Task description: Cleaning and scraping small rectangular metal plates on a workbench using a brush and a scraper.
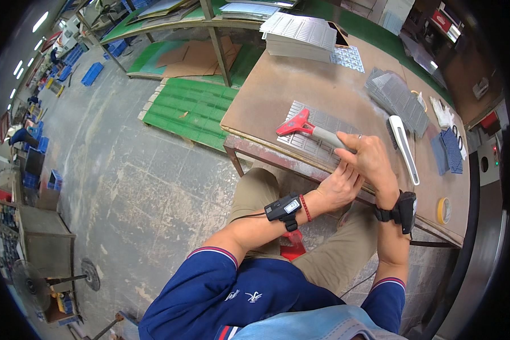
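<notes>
A scraper with a red head (pixel 294 124) and a grey handle lies across a slotted, silvery sheet (pixel 314 148) near the table's front edge. My right hand (pixel 372 158) is closed around the end of its handle. The scraper's head rests over the far left part of the sheet. Just below, my left hand (pixel 339 187) has its fingers bunched at the sheet's near right edge, pinching it there. My right hand partly covers those fingertips.
A white-handled brush (pixel 403 148) lies right of my hands, with yellow tape (pixel 443 210) nearer the edge. Behind are a tall stack of slotted sheets (pixel 299 42) and a spread pile of grey sheets (pixel 396 96). White gloves (pixel 442 113) and scissors (pixel 459 136) lie far right.
</notes>
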`<state>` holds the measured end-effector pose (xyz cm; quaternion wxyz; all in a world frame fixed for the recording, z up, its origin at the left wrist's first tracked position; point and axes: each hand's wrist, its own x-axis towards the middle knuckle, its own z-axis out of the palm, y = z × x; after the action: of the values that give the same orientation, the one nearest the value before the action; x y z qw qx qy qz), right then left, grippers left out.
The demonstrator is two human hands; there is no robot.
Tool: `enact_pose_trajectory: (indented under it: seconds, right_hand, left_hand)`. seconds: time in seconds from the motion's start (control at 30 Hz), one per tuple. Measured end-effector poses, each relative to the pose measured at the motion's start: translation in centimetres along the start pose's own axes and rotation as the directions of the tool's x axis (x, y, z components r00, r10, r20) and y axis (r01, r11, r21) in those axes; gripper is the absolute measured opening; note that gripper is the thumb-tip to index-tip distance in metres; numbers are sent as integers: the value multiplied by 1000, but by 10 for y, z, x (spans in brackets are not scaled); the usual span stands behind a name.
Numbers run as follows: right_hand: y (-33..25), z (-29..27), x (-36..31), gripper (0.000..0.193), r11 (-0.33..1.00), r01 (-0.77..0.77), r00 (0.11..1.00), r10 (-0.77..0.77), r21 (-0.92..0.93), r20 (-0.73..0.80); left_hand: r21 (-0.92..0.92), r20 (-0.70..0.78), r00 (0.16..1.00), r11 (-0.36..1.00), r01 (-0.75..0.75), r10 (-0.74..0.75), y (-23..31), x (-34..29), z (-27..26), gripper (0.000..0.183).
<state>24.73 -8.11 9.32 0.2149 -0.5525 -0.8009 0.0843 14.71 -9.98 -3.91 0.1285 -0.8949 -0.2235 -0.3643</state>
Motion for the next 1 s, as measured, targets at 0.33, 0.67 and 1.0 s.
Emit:
enact_pose_trajectory:
  seconds: [0.33,0.67,1.0]
  right_hand:
    - [2,10,14,36,998,-12,998,9,-59,-59]
    - [9,-3,-15,35,995,-26,996,19,-92,-85]
    - [24,25,30,28,992,-12,991,-4,-122,-136]
  left_hand:
    - [-27,9,1000,999,26,-26,-3,-1,2,42]
    - [31,63,998,999,25,-27,2,-4,5,44]
    - [20,30,999,1000,16,-16,0,-2,6,43]
